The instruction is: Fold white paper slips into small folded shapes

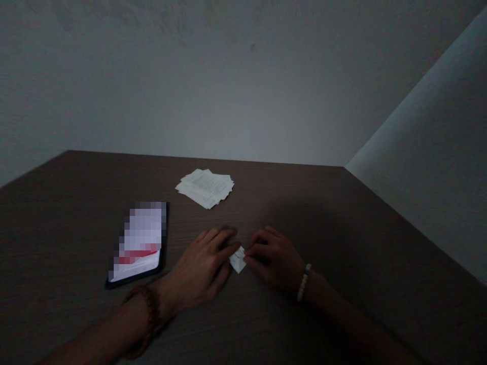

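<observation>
A small folded white paper (238,260) lies on the dark wooden table (342,243), between my two hands. My left hand (203,266) rests palm down with its fingers pressed on the paper's left side. My right hand (274,255) pinches the paper's right edge with its fingertips. A brown bead bracelet sits on my left wrist, a white bead bracelet on my right. Part of the paper is hidden under my fingers.
A loose stack of white printed paper squares (206,187) lies farther back on the table. A tablet (138,243) with a lit screen lies at the left. Walls close off the table behind and at the right.
</observation>
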A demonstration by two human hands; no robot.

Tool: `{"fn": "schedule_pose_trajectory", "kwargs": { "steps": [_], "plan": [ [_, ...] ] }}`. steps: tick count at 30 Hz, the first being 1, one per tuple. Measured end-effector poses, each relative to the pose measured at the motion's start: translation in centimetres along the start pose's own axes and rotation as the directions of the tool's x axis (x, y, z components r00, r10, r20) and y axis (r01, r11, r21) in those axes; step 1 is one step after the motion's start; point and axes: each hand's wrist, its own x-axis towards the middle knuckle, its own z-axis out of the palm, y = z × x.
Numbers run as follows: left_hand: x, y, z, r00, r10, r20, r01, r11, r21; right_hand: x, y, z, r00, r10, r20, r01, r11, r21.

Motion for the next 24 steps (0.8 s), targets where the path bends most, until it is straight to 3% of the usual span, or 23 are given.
{"fn": "schedule_pose_trajectory", "kwargs": {
  "steps": [7, 24],
  "plan": [
    [0.05, 0.06, -0.34, 1.0, 0.003, 0.002, -0.003, 0.998, 0.07, -0.01, -0.08, -0.03, 1.0, -0.008, -0.002, 0.007, 0.999, -0.036],
    [-0.02, -0.09, -0.41, 0.999, 0.006, 0.036, -0.008, 0.999, 0.031, -0.08, -0.24, -0.17, 1.0, 0.015, 0.022, -0.013, 0.998, -0.062]
  ]
}}
